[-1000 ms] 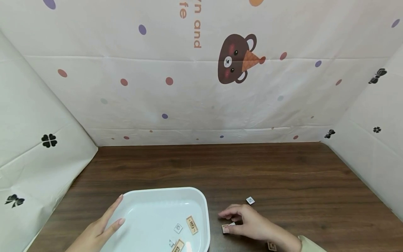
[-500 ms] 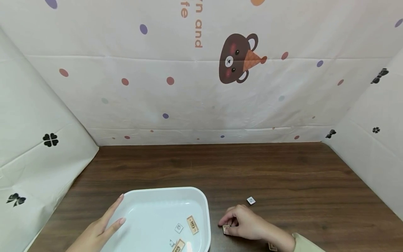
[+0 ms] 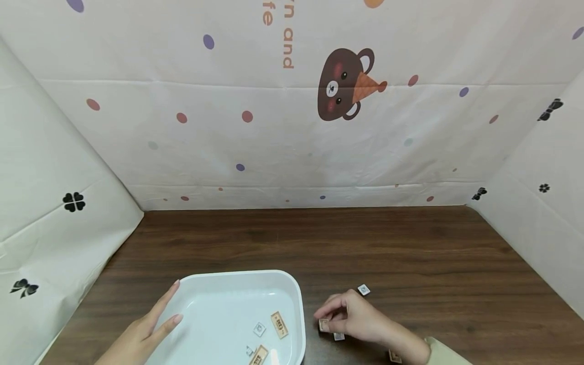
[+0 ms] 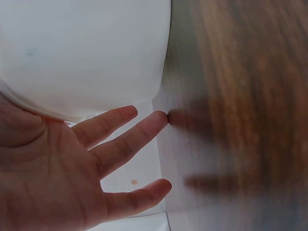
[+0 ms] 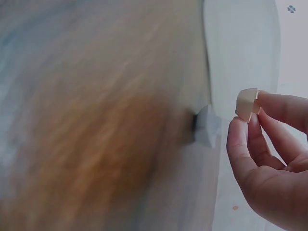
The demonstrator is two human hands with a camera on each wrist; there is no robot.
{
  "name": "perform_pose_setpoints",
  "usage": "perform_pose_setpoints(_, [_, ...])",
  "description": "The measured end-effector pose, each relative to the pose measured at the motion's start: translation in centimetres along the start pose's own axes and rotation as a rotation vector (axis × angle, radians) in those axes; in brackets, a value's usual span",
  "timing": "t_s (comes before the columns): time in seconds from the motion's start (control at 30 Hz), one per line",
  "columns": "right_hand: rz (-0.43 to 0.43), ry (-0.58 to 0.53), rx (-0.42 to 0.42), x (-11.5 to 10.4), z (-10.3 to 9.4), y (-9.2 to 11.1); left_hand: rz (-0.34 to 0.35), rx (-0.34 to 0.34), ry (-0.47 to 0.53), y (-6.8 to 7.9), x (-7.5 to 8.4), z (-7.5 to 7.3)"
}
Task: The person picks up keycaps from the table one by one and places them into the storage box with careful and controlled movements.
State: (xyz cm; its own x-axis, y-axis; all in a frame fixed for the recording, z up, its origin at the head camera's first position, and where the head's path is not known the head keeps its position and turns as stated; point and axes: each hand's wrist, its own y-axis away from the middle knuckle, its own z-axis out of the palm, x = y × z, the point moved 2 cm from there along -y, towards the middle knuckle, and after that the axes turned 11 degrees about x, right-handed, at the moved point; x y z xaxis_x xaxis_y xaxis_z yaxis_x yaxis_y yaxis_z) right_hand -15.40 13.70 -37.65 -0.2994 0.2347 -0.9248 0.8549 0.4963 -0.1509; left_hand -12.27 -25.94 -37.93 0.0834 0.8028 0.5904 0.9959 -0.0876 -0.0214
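Observation:
With thumb and index finger, my right hand (image 3: 360, 318) pinches a small wooden block (image 3: 323, 325) with a printed face, just right of the white tray (image 3: 242, 274). In the right wrist view the plain pale side of the block (image 5: 247, 104) shows at the fingertips, raised off the table. Beneath the hand lies a small square white tile (image 3: 339, 336), partly covered by the thumb. My left hand (image 3: 141, 329) has its fingers spread along the tray's left side; its thumb reaches over the rim. In the left wrist view its palm (image 4: 57, 178) faces the camera, beside the tray wall.
Inside the tray are wooden printed pieces (image 3: 279, 325) and a small white square tile (image 3: 259, 329). Another white tile (image 3: 363, 290) lies behind the right hand. A wooden piece (image 3: 394, 356) sits under the right forearm. Printed white cloth (image 3: 283, 152) walls the table (image 3: 410, 253).
My right hand has closed its fingers on the wooden block and moved it slightly up and left. The white tile beneath now shows. My left hand and the tray stay put.

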Motion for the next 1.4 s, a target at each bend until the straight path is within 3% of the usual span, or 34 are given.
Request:
perform_pose_setpoints(0.17, [0.032, -0.096, 0.021, -0.7, -0.4, -0.2, 0.017, 0.02, -0.002, 0.1, 0.0, 0.0])
perform_pose_setpoints(0.37, [-0.005, -0.129, 0.024, -1.6, -0.5, -0.3, 0.016, 0.016, -0.001, 0.0, 0.0, 0.0])
perform_pose_setpoints(0.87, [-0.058, -0.282, -0.008, -2.9, 1.4, -1.1, -0.047, -0.08, 0.021, -0.2, -0.2, 0.0])
perform_pose_setpoints(1.17, [-0.007, -0.303, -0.033, -3.4, 2.5, -2.0, -0.006, -0.01, 0.001, -0.1, -0.3, 0.2])
perform_pose_setpoints(1.4, [-0.03, -0.311, -0.039, -3.8, 3.4, -2.6, 0.002, -0.014, 0.012, -0.1, -0.3, 0.2])
